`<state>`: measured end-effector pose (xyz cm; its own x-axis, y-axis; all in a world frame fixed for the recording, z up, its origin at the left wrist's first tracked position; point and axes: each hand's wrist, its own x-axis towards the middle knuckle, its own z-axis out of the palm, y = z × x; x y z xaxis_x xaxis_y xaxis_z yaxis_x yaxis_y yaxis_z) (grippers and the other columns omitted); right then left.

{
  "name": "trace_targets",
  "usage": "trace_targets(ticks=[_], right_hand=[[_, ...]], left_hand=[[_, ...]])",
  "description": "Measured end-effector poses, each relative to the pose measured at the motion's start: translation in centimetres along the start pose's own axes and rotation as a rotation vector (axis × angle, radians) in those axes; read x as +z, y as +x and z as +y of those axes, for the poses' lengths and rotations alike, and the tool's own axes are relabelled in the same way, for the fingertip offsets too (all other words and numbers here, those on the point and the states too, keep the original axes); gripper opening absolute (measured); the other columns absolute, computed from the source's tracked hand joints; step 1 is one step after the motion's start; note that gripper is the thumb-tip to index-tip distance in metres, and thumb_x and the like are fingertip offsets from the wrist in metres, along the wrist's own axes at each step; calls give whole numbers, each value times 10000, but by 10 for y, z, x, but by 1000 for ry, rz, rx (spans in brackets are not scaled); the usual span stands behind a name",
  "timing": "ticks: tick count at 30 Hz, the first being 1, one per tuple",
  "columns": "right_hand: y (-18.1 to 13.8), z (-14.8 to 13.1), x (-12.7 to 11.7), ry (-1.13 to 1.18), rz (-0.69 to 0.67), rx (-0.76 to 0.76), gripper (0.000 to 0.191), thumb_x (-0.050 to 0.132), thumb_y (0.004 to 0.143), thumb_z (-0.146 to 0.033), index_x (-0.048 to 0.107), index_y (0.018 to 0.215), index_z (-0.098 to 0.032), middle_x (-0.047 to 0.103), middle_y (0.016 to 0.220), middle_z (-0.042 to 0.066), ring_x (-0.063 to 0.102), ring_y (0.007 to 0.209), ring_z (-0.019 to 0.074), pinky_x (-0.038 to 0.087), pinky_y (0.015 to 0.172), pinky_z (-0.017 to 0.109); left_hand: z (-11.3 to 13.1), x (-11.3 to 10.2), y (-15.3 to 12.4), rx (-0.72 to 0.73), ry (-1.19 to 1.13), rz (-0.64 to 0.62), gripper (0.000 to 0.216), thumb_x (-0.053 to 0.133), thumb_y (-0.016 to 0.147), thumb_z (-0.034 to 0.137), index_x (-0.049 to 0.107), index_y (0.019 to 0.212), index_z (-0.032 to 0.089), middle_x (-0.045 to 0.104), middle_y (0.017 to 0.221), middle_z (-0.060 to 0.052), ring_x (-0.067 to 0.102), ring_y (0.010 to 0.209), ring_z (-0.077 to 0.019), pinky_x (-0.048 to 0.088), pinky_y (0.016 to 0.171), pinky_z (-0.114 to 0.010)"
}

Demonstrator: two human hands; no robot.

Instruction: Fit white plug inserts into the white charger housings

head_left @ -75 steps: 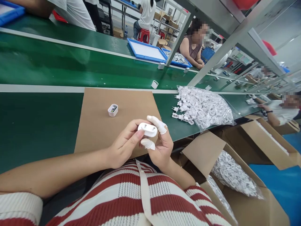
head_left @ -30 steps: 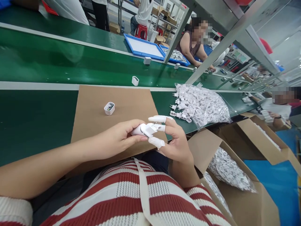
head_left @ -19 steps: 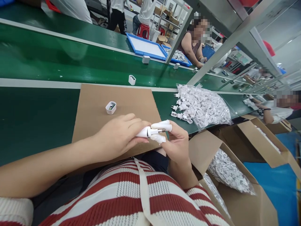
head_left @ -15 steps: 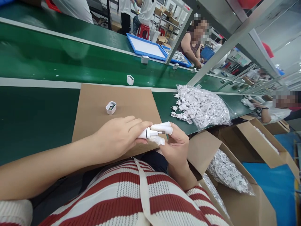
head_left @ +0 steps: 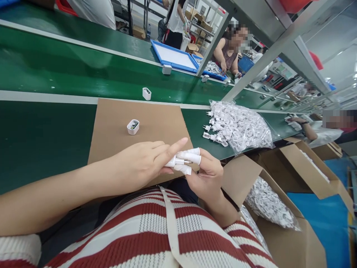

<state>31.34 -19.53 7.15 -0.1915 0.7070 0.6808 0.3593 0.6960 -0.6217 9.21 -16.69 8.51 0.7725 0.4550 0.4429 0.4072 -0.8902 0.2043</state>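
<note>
Between my two hands, over the cardboard's near edge, is a white plug charger (head_left: 179,161) with its metal pins pointing right. My left hand (head_left: 147,162) is closed around the body end, which its fingers mostly hide, and its index finger stretches out above the charger. White finger covers sheathe the tips of my right hand (head_left: 208,172), which pinches the plug end by the pins. An open white charger housing (head_left: 133,127), small parts visible inside, stands on the cardboard sheet (head_left: 111,149).
Another white housing (head_left: 146,93) sits on the green conveyor belt (head_left: 111,80), with several more farther along. A clear bag of white plug parts (head_left: 240,126) lies to the right. Open cartons (head_left: 292,238) stand beside me at lower right. Co-workers sit across and farther down.
My left index finger has lifted and straightened away from the charger. Both hands have shifted slightly left. Housings on the belt have moved left. A person in the background has moved.
</note>
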Motion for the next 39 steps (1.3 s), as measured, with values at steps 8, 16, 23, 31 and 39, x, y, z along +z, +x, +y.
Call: trace_targets(ticks=[8, 16, 23, 31, 39], right_hand=[[-5, 6, 0, 62, -6, 64, 367, 739, 839, -67, 804, 1106, -310, 783, 940, 7, 729, 794, 140, 609, 708, 258], [-12, 18, 7, 31, 3, 129, 357, 712, 834, -79, 804, 1088, -312, 786, 975, 25, 741, 852, 186, 625, 757, 333], [-17, 49, 24, 301, 54, 323, 300, 807, 814, -168, 801, 1085, -297, 763, 971, 13, 730, 871, 168, 623, 806, 307], [-8, 47, 29, 438, 89, 494, 410, 856, 786, -289, 773, 1187, -267, 793, 1033, 37, 756, 883, 192, 642, 813, 329], [14, 153, -31, -50, 202, 351, 418, 762, 831, -382, 755, 1221, -231, 731, 1242, 135, 703, 1034, 261, 560, 785, 373]], left_hand=[[-1, 5, 2, -11, -99, -11, 608, 374, 1131, 278, 102, 1655, 136, 650, 997, -92, 598, 843, -226, 448, 735, -289], [-10, 19, 3, -36, -141, -50, 635, 399, 1116, 256, 95, 1664, 153, 641, 989, -99, 614, 879, -237, 481, 778, -308], [-22, 37, 0, -156, -262, -18, 672, 439, 1100, 252, 84, 1670, 230, 648, 1221, -149, 643, 1037, -248, 532, 900, -362], [-11, 27, 7, -272, -539, 36, 611, 455, 1092, 250, 211, 1652, 243, 558, 1466, -175, 582, 1298, -267, 508, 1084, -438], [-110, 6, 0, -816, -627, 681, 462, 727, 894, 409, 478, 1220, 198, 654, 1258, -125, 661, 1123, -256, 554, 958, -383]])
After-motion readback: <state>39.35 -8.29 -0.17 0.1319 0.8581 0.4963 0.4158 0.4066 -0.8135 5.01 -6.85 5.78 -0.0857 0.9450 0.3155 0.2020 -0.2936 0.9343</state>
